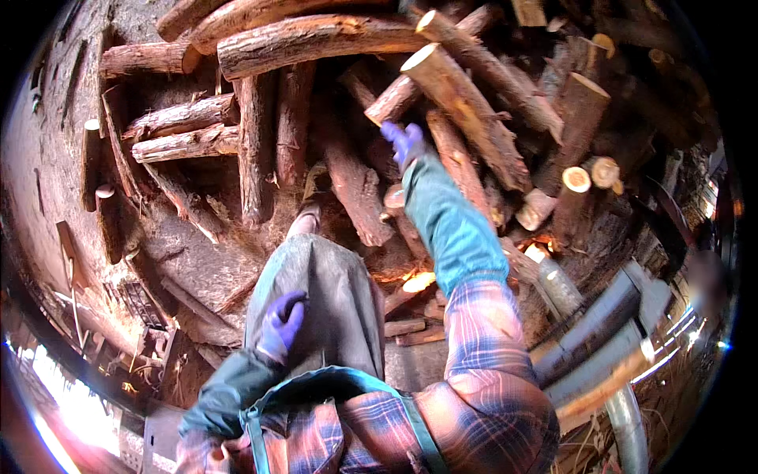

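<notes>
The right hand point(404, 141), in a purple glove, is stretched up to the middle of the frame and meets the cut end of a short log point(392, 100) that leans in the pile. The fingers are at the log's lower end, but I cannot tell if they are closed around it or only touch it. The left hand point(282, 324), also in a purple glove, is low in the frame beside the grey trouser leg point(332, 292), with the fingers loosely curled and nothing in them.

Around the short log many other logs point(316, 35) lie crossed over each other and fill the upper half of the frame. A thick pale-ended log point(466, 110) lies just right of the hand and crosses over the short log's upper part. A shoe point(304, 221) stands among the logs at the centre.

At the lower right some grey metal bars point(600, 332) are seen, bent by the lens. The far right edge is dark and blurred, and the lower left is washed out by bright light, so nothing there can be made out.
</notes>
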A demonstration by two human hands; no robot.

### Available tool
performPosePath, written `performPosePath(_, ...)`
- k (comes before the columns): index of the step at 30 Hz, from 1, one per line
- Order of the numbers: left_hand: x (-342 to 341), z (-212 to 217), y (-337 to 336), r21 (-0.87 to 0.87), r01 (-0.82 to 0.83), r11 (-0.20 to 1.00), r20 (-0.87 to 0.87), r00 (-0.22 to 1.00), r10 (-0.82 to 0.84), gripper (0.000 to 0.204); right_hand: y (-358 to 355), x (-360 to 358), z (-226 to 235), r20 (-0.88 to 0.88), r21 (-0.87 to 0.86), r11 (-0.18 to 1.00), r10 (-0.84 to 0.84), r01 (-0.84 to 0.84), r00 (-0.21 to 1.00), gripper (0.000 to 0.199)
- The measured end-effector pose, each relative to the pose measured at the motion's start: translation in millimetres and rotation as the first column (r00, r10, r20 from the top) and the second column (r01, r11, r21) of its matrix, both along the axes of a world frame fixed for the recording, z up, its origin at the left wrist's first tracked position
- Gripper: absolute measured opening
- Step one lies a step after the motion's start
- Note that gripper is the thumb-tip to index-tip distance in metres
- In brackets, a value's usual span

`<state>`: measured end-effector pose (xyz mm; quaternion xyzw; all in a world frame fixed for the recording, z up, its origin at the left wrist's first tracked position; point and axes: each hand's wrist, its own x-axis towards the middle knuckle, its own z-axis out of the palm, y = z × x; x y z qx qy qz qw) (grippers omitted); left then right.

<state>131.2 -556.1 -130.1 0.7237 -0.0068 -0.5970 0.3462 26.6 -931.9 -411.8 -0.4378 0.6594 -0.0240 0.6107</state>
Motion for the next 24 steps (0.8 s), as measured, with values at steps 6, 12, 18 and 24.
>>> performPosePath(6, 7.4, -10.1, -13.9, 0.031, 0.29, 0.957, 0.386, 0.879, -0.279, 0.028, -106.3, 80.4, -100.6, -0.356, -0.237, 0.943, -0.308, 0.233, 0.882, 0.1)
performPosePath(12, 5.6, -9.9, -18.8, 0.131, 0.27, 0.954, 0.349, 0.888, -0.3, 0.029, -68.7, 69.7, -0.5, 0.316, 0.105, 0.876, -0.479, 0.471, 0.819, 0.073)
performPosePath(18, -9.9, -11.5, -10.7, -0.009, 0.085, 0.996, 0.086, 0.993, -0.084, 0.03, -48.9, -3.1, 151.5, 0.405, 0.474, 0.82, -0.527, 0.322, 0.747, 0.065)
performPosePath(24, -11.3, 26.9, -45.7, 0.075, -0.265, 0.961, -0.528, 0.808, 0.264, 0.021, 48.2, -76.6, 285.9, 0.321, 0.654, 0.716, -0.556, 0.246, 0.767, 0.061)
